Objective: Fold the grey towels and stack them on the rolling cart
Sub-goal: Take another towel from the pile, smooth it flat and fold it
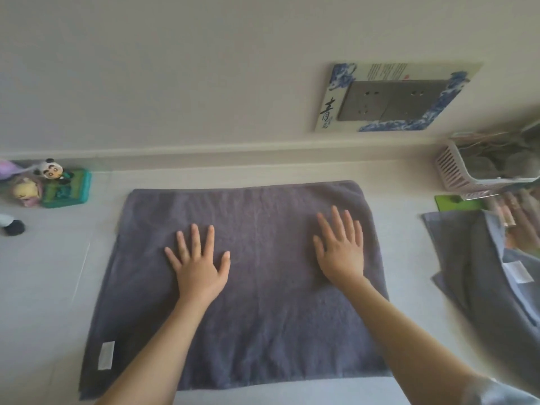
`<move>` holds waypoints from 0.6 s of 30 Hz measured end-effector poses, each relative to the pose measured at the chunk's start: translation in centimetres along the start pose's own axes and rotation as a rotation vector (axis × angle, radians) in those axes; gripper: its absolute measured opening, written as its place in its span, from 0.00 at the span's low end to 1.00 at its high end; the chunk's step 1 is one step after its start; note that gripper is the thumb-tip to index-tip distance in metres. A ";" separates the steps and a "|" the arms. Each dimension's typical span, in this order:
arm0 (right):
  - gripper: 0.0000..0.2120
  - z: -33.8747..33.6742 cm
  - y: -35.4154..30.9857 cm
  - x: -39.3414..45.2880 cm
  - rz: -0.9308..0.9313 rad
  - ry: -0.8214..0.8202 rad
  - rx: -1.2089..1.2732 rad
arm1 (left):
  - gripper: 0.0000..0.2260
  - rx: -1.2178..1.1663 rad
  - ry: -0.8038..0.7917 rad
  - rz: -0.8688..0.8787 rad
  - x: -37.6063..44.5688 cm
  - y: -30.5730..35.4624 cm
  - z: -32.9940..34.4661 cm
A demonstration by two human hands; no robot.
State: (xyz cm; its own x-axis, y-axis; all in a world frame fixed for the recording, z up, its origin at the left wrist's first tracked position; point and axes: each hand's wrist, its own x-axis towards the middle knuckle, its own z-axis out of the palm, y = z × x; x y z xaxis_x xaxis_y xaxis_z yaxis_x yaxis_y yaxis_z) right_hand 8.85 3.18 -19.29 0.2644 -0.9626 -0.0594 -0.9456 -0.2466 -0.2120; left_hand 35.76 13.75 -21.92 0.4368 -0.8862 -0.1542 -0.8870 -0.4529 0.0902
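A grey towel (257,317) lies spread flat on the pale table (43,273), with a white label at its near left corner. My left hand (198,264) presses flat on the towel's left half, fingers straight and spread. My right hand (342,249) lies flat on its right half, fingers straight too. More grey towels (473,273) lie loosely heaped at the right edge of the view, one showing a white label. No rolling cart is in view.
Small toy figures (49,182) and a teal box sit at the far left by the wall. A pink slatted basket (458,171) and a green item (450,201) stand at the far right. A wall socket (391,99) with a blue-patterned frame is above the table.
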 end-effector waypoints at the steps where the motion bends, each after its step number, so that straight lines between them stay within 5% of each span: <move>1: 0.27 0.4 0.1 -0.3 -0.068 -0.066 -0.050 | 0.35 0.020 -0.016 -0.017 0.1 -0.2 0.0; 6: 0.28 -0.1 4.3 2.3 0.300 -0.163 -0.021 | 0.38 0.011 -0.051 -0.266 1.5 -4.6 -1.0; 10: 0.27 -0.4 3.9 3.3 0.368 -0.177 -0.012 | 0.37 -0.036 -0.021 -0.230 1.8 -4.1 -1.2; 15: 0.28 0.5 -0.2 -1.8 0.083 -0.083 -0.019 | 0.30 -0.050 0.031 0.172 -2.1 -1.3 -0.2; 18: 0.29 1.4 -0.8 -6.8 -0.141 -0.170 -0.055 | 0.30 -0.016 0.023 0.125 -3.4 -2.2 0.2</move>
State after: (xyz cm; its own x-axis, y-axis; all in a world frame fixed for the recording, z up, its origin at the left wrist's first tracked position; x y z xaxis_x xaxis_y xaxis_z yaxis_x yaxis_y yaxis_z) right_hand 8.09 10.07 -20.09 0.4180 -0.8867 -0.1976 -0.9050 -0.3873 -0.1762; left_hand 36.19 17.77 -21.84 0.3267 -0.9377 -0.1186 -0.9322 -0.3404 0.1233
